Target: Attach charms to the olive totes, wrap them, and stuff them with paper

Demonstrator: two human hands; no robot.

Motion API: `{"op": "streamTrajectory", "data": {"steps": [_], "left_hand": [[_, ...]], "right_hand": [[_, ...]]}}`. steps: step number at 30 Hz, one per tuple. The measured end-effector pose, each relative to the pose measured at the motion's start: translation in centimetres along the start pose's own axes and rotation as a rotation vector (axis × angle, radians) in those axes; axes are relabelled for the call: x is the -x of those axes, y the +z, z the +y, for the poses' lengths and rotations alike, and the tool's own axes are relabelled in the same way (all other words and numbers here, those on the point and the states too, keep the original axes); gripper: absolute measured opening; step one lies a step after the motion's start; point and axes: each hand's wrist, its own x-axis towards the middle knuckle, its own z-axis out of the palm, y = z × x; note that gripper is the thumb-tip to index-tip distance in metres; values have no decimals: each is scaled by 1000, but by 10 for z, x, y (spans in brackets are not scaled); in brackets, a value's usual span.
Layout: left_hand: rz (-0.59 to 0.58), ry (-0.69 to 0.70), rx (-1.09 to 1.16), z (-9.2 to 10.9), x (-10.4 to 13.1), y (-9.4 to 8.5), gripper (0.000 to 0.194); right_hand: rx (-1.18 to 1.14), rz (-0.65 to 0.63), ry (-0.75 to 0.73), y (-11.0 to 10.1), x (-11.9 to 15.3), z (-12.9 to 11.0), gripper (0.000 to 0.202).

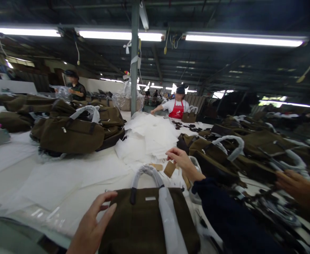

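An olive-brown handbag (139,215) with dark trim stands on the table in front of me. Its looped handle (147,170) is wrapped in white film, and a small pale plate sits near its top edge. My left hand (93,220) is at the bag's upper left side, thumb and fingers apart, holding nothing. Beyond the bag, my right hand (182,161) reaches over the table, fingers bent together. A brown card tag (169,169) shows just under those fingertips; whether they grip it is unclear. Another brown piece (156,167) lies beside it.
White sheets (152,132) are heaped at the table's middle. Olive bags (70,134) lie left, and more bags (213,157) lie right. A clear container (195,164) is by my right wrist. Another person's hand (292,183) is at right. A person in a red apron (177,109) stands opposite.
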Motion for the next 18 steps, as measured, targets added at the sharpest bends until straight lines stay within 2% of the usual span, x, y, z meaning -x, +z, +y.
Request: {"op": "streamTrajectory", "data": {"steps": [2,5,8,11,14,18], "left_hand": [[-79,-17,57,11,-27,9,46],[-116,-50,-8,17,-64,29,46],[-177,-94,-14,16,-86,46,44],[-212,-139,49,14,-93,56,47],[-205,-213,151,12,-92,58,51],[-227,-237,340,7,-87,51,50]], "right_hand": [[-134,-92,-32,0,16,-34,22],[-415,-261,-29,10,41,-76,20],[-596,-405,79,32,61,-87,22],[-533,-434,260,60,71,-64,20],[-390,-331,401,85,75,-26,13],[-300,-207,488,99,80,11,8]]}}
